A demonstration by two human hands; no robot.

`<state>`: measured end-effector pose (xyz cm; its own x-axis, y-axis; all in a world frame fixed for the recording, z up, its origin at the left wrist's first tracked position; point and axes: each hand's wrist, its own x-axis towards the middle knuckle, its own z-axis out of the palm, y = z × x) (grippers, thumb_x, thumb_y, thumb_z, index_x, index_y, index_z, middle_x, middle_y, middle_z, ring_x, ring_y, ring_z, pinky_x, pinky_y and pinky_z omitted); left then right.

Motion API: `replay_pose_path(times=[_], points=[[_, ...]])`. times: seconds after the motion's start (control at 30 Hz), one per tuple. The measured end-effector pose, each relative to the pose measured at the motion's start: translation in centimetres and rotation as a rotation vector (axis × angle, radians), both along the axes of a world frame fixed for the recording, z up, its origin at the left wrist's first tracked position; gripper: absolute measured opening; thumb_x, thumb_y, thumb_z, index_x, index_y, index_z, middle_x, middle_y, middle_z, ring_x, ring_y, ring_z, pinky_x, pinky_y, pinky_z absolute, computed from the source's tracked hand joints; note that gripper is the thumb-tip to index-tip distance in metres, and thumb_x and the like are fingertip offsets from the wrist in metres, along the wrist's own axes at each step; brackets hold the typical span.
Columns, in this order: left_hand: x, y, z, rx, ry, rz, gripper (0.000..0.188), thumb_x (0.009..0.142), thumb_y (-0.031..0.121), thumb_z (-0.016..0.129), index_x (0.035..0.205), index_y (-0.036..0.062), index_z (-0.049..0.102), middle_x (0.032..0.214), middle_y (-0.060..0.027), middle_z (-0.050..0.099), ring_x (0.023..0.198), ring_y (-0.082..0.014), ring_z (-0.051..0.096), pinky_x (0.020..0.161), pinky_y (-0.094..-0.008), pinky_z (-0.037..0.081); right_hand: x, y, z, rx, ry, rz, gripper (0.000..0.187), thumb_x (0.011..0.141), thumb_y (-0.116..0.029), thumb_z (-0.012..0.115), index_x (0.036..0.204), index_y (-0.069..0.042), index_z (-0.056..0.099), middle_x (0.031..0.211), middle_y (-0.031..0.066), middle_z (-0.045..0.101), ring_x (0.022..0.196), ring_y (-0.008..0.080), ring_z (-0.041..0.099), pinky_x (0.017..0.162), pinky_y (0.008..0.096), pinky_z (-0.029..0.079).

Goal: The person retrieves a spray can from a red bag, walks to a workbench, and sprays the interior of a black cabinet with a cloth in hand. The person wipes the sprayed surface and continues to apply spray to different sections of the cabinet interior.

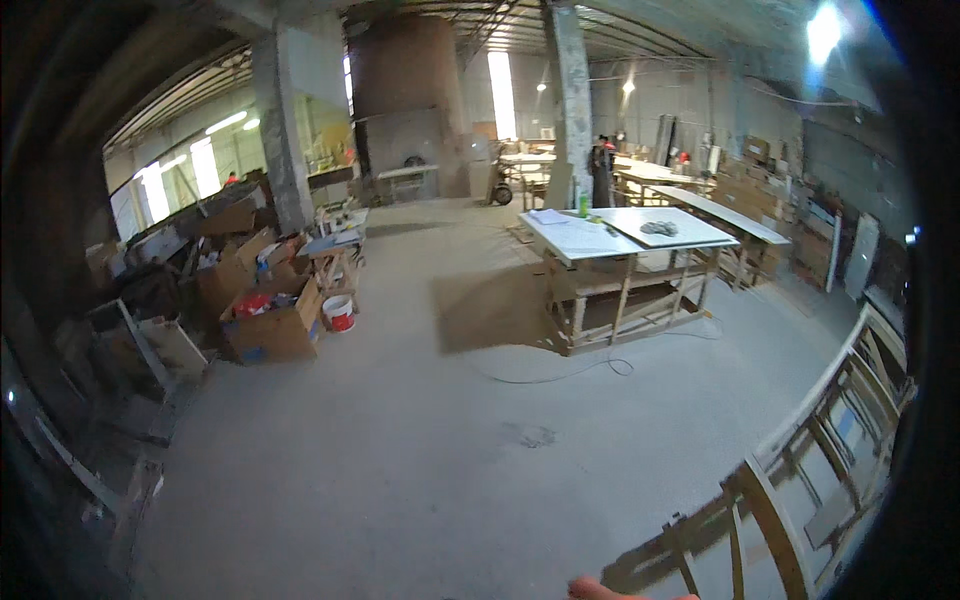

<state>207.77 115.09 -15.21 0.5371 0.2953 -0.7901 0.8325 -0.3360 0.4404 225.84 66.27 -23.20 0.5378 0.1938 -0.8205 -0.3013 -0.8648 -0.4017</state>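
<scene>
- Showing part of the right hand (605, 592) near a wooden frame (773, 525), towards the floor's (400, 460) right edge.
- Cannot tell whether spread or pinching with fingers (579, 588).
- Seemingly between handlings; perhaps calling for a rightward reach.

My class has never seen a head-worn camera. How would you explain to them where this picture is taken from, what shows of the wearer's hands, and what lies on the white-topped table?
There is no machine at work here: a person wears two wide fisheye cameras side by side on the head, and this view comes from the left one. The lens bends straight edges near the rim. At the lower edge only a bit of what is probably the right hand shows; the left hand is out of view. Too little is visible to tell whether anything is held. Nearest to it is a wooden frame. Farther off, the white-topped table bears papers, a green bottle-like thing and a grey bundle.
</scene>
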Motion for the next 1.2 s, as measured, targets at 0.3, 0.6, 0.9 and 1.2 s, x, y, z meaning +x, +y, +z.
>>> replay_pose_path(times=[0.3, 0.6, 0.9, 1.2], points=[[18.1, 11.4, -2.9, -0.028, 0.080, 0.082, 0.040, 0.091, 0.035, 0.066, 0.121, 0.0075, 0.066, 0.094, -0.0159, 0.070, 0.091, -0.0214, 0.067, 0.077, -0.0338, 0.052, 32.9, 24.8, 6.4, 0.482, -0.210, -0.221, 0.034, 0.096, -0.038, 0.061, 0.100, -0.005, 0.069, 0.087, 0.0064, 0.071, 0.073, 0.0158, 0.064, 0.065, 0.0346, 0.052], [49.6, 26.8, -2.7, -0.024, 0.023, -0.036, 0.041, 0.091, 0.035, 0.067, 0.122, 0.0077, 0.066, 0.093, -0.0160, 0.070, 0.090, -0.0207, 0.067, 0.076, -0.0333, 0.052, 42.4, 21.0, 3.0, 0.021, 0.172, -0.340, 0.030, 0.096, -0.036, 0.062, 0.095, -0.007, 0.067, 0.086, 0.0080, 0.069, 0.074, 0.0189, 0.064, 0.064, 0.0368, 0.050], [83.0, 36.3, -5.9, 0.018, -0.141, -0.033, 0.039, 0.090, 0.030, 0.066, 0.122, 0.0083, 0.066, 0.104, -0.0133, 0.071, 0.094, -0.0175, 0.065, 0.077, -0.0291, 0.052, 69.2, 28.7, 2.0, 0.121, 0.149, -0.420, 0.021, 0.095, -0.030, 0.062, 0.092, -0.009, 0.067, 0.079, 0.0056, 0.066, 0.066, 0.0183, 0.061, 0.057, 0.0355, 0.047], [93.9, 39.1, -4.7, -0.008, 0.140, 0.199, 0.035, 0.090, 0.031, 0.065, 0.116, 0.0072, 0.068, 0.103, -0.0141, 0.070, 0.091, -0.0218, 0.065, 0.075, -0.0350, 0.052, 109.9, 40.1, -0.5, 0.452, -0.037, -0.415, 0.014, 0.094, -0.024, 0.063, 0.089, -0.012, 0.066, 0.071, 0.0032, 0.063, 0.058, 0.0176, 0.057, 0.050, 0.0343, 0.043]])
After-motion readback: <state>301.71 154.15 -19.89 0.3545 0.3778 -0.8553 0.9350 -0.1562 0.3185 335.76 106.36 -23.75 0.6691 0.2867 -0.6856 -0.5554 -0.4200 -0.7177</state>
